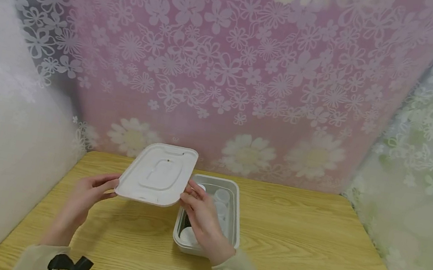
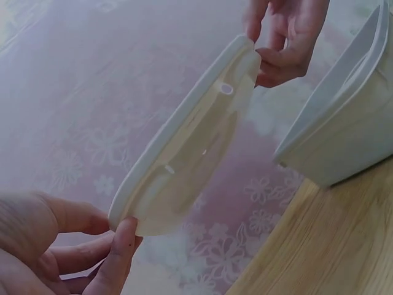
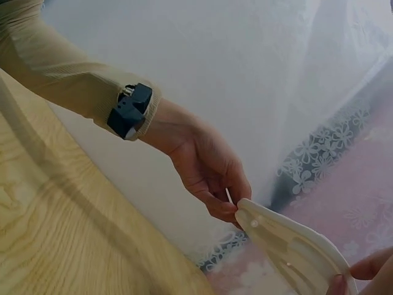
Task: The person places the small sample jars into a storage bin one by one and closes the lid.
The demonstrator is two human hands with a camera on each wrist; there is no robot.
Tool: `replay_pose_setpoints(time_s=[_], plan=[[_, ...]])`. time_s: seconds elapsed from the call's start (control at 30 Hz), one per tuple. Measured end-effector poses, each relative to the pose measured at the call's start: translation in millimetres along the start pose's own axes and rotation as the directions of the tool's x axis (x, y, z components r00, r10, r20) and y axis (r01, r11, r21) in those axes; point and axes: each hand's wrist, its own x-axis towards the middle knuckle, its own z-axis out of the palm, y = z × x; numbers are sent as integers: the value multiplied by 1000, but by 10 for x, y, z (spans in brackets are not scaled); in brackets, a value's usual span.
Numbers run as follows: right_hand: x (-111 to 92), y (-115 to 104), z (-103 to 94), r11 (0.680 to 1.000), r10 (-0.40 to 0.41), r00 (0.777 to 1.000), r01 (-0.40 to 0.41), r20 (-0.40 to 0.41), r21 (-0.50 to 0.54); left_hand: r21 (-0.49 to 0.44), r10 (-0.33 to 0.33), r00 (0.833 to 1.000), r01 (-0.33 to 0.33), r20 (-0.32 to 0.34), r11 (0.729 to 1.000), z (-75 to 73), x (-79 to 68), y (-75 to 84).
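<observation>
A white rectangular plastic lid with rounded corners is held up, tilted, above the table. My left hand pinches its left edge between thumb and fingers. On the opposite edge, my right hand pinches the lid near its corner. Below and to the right stands a light grey plastic box, uncovered, partly hidden behind my right hand. Inside it are several clear round cups and a white round item. In the left wrist view, the underside of the lid shows between both hands.
The box rests on a wood-grain table. A pink flower-patterned curtain hangs along the back edge, with pale sheets on the left and a flowered one on the right.
</observation>
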Motion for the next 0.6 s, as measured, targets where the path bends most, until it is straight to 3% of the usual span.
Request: replay_pose_setpoints(time_s=[0.6], plan=[[219,-324,-626,993,40,999,-38,9,-115,-136,-33,999,37,33,990,556,139,87]])
